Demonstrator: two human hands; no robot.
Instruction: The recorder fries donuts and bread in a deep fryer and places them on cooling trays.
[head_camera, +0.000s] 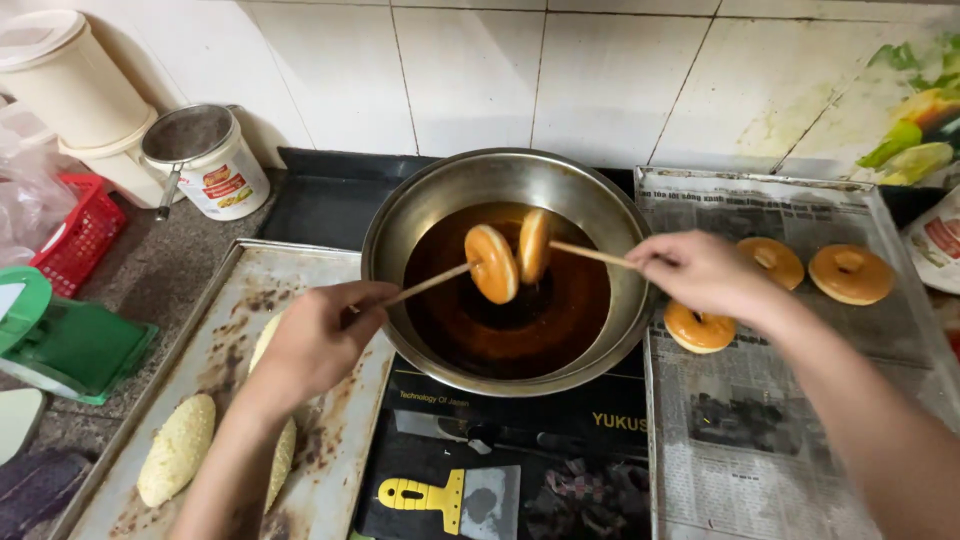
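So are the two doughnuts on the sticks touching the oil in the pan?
Apart. The head view shows both doughnuts hanging on the sticks, with dark oil visible beneath them.

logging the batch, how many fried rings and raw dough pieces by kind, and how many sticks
Golden fried dough rings lifted on sticks over the oil pan: 2
Golden fried dough rings on the newspaper-lined tray: 3
Pale crumb-coated raw dough pieces on the metal tray: 2 in clear view
Thin wooden sticks: 2
Total: 9
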